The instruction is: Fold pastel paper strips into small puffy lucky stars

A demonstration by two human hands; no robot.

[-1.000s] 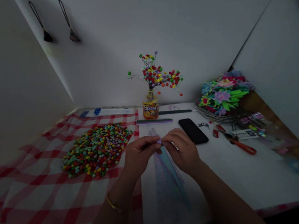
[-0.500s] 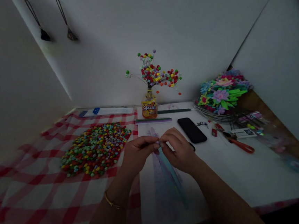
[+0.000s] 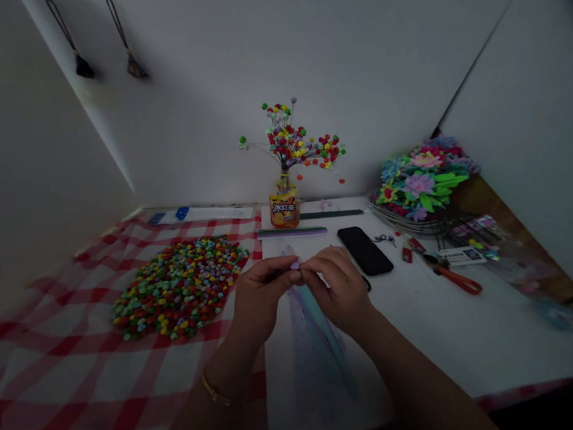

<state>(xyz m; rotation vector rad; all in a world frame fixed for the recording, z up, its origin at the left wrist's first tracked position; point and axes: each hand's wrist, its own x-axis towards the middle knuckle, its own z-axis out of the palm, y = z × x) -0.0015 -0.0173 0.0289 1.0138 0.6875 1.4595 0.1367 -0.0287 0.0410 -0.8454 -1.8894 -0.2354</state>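
Note:
A small lilac folded paper strip (image 3: 295,266) is pinched between the fingertips of both hands, above the middle of the white table. My left hand (image 3: 261,294) grips it between thumb and index finger. My right hand (image 3: 336,287) pinches it from the other side, its remaining fingers curled in. Most of the small piece is hidden by the fingertips. Below the hands lie long, pale blue and lilac paper strips (image 3: 322,336), partly covered by my right hand. To the left, a big heap of colourful folded paper stars (image 3: 182,287) rests on the red-and-white checked cloth (image 3: 76,394).
A bottle (image 3: 285,210) with star-tipped stems stands at the back. Thin strip bundles (image 3: 293,232) lie before it. On the right are a black phone (image 3: 366,251), orange-handled pliers (image 3: 457,279), a card (image 3: 462,256) and fuzzy flowers (image 3: 421,180).
The fingertips have shifted slightly up and left, and more of the lilac piece shows between them. The camera view has moved a little; other things lie as before.

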